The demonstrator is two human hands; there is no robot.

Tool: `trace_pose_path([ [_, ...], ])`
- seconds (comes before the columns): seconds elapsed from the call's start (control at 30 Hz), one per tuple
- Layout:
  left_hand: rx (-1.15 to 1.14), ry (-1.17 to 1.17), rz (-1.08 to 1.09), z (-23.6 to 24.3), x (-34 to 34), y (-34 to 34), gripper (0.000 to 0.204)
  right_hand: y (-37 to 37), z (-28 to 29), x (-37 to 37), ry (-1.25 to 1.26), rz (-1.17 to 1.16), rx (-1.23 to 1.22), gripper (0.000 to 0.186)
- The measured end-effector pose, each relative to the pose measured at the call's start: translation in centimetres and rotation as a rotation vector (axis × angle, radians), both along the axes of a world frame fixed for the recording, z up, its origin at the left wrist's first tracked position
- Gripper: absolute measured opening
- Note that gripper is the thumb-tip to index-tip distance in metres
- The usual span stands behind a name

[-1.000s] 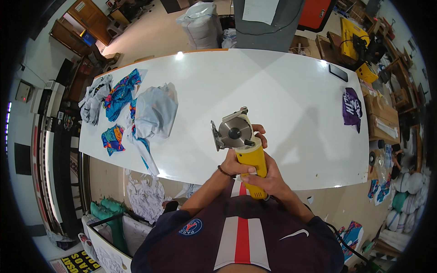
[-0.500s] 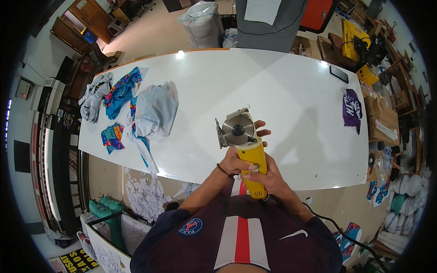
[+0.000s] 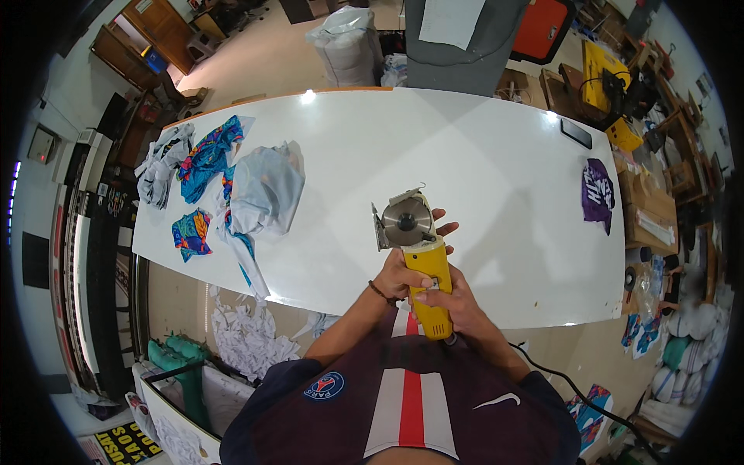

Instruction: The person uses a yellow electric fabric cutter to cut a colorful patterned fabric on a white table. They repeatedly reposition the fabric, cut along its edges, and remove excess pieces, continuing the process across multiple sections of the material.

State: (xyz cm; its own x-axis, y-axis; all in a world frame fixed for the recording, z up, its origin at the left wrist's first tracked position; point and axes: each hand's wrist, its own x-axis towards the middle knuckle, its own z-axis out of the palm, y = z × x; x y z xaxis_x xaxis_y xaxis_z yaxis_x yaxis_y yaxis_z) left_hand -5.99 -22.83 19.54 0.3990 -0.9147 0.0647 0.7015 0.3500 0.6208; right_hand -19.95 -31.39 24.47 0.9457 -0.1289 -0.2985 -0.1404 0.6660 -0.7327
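Observation:
A yellow electric rotary fabric cutter (image 3: 428,267) is held up in front of my chest, above the near edge of the table. Its round metal blade (image 3: 405,222) faces me at the top, with a metal guard on the left side. My left hand (image 3: 394,276) grips the body from the left; fingertips show past its right side, behind the tool. My right hand (image 3: 457,301) holds the lower body from the right, its thumb across the front near a small switch. A black cord (image 3: 559,373) runs off to the lower right.
The white table (image 3: 349,139) carries crumpled grey fabric (image 3: 267,190) and colourful patterned pieces (image 3: 211,161) at left. A purple cloth (image 3: 597,194) and a phone (image 3: 576,133) lie at right. White scraps (image 3: 248,333) are heaped below the table's left front edge, beside a bin (image 3: 174,407).
The view has shifted very slightly. Both hands keep the same hold on the fabric cutter, which stays nearly in place.

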Motion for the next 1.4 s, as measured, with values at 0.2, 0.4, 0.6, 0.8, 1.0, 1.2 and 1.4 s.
trace_pose_path([
  [0.2, -0.001, -0.009, 0.021, -0.2, 0.0, 0.1, 0.121, 0.0, -0.1, 0.1, -0.004, 0.011, -0.023, 0.049],
  [0.4, 0.006, -0.034, 0.055, -0.1, -0.1, 0.3, 0.112, 0.1, -0.4, 0.4, -0.004, 0.021, 0.008, 0.048],
  [0.6, 0.045, -0.018, 0.062, -0.6, -0.1, 0.4, 0.121, 0.0, -1.0, 0.5, 0.015, 0.031, 0.034, 0.046],
  [0.8, 0.089, 0.014, 0.071, -0.3, -0.1, 0.5, 0.115, 0.0, -1.1, 0.7, 0.047, 0.026, 0.060, 0.042],
  [1.0, 0.185, 0.042, 0.079, -0.6, -0.4, 0.1, 0.112, -0.2, -1.8, 0.5, 0.139, -0.015, 0.172, 0.041],
  [1.2, 0.129, 0.115, 0.075, -2.0, -0.3, -0.2, 0.112, -0.4, -3.3, 0.5, 0.111, -0.001, 0.155, 0.042],
  [1.4, 0.139, 0.166, 0.069, -2.5, -0.3, 0.0, 0.112, -0.2, -3.5, 0.8, 0.162, -0.013, 0.118, 0.043],
])
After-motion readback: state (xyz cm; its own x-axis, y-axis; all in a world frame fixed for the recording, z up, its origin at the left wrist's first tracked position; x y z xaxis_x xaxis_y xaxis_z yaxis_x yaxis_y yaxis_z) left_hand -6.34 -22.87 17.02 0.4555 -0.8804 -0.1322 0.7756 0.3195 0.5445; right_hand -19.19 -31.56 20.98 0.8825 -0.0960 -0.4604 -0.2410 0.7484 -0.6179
